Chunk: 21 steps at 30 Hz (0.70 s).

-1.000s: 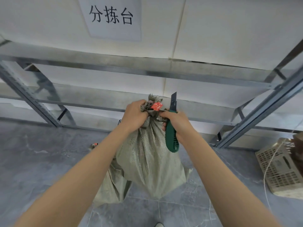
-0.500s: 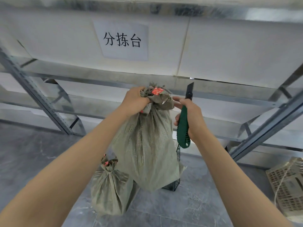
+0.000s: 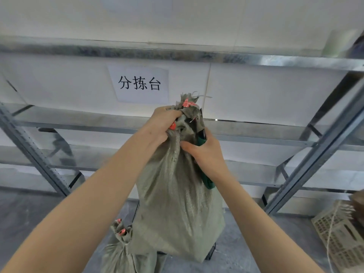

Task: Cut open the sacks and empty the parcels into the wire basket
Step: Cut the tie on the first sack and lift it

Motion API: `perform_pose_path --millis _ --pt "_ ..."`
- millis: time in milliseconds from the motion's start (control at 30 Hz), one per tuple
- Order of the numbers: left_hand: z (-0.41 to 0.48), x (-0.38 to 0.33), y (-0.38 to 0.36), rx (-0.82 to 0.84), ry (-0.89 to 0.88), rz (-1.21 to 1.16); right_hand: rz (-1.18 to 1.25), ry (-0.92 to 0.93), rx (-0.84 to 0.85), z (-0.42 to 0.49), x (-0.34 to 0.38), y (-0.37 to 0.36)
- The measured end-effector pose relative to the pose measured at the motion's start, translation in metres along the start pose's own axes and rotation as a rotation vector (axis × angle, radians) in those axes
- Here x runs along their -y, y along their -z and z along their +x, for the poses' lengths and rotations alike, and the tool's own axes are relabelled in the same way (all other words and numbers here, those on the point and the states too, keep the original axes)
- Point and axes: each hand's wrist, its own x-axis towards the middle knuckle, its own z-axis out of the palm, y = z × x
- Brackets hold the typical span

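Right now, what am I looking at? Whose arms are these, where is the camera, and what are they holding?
No machine here: these are a person's bare arms, filmed by a camera worn on their head, looking forward and down. The left hand grips the tied neck of a grey-green woven sack, held up. The right hand holds a green-handled utility knife at that neck. A second tied sack sits on the floor; a dark wire basket is mostly hidden behind. Metal shelving stands beyond.
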Motion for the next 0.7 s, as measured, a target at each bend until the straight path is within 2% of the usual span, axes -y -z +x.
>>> perform_pose_path --millis 200,433,533,633,700 --pt "0.005 0.005 -0.005 0.08 0.053 -0.185 -0.163 0.011 -0.133 0.015 0.002 -0.007" --pt "0.006 0.01 0.019 0.266 -0.004 -0.307 0.081 -0.198 -0.217 0.031 0.011 -0.006" --pt "0.0 0.011 0.031 0.311 -0.052 -0.265 0.219 -0.285 -0.251 0.039 0.017 -0.008" --pt "-0.005 0.012 0.042 0.358 -0.027 -0.26 0.294 -0.34 -0.256 0.049 0.022 -0.009" --pt "-0.002 0.018 0.049 0.376 -0.079 -0.047 0.336 -0.354 -0.246 0.055 0.022 -0.007"
